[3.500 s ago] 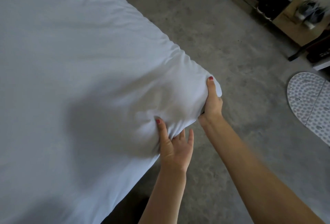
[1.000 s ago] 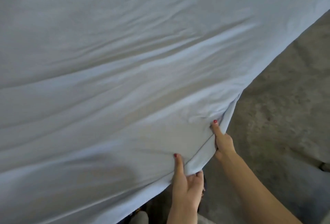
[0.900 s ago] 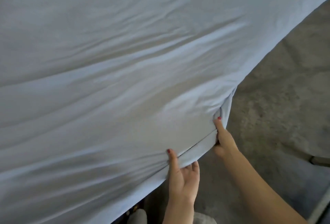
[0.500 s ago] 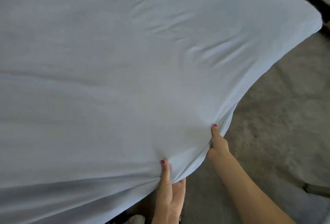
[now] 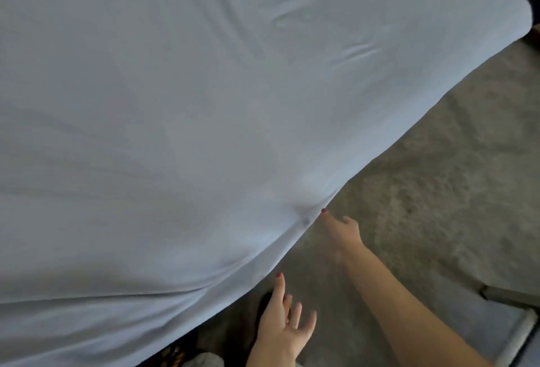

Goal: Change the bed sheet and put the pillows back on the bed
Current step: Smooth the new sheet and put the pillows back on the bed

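A pale blue-white bed sheet [image 5: 204, 121] covers the mattress and fills most of the view, with soft creases near the far corner and a small pucker at the near corner. My left hand [image 5: 285, 323] hovers just off the sheet's lower edge, fingers spread, holding nothing. My right hand [image 5: 342, 230] is beside the puckered corner, its thumb tip just touching the edge, fingers loose and apart. No pillows are in view.
Grey concrete floor [image 5: 423, 206] lies to the right of the bed. A grey object with a pale bar [image 5: 523, 334] sits at the lower right. Dark patterned items [image 5: 175, 352] peek out under the bed's near edge.
Both hands have let go of the sheet corner and drawn back from it. The sheet has settled flat on the mattress, and the view has tilted toward the far corner.
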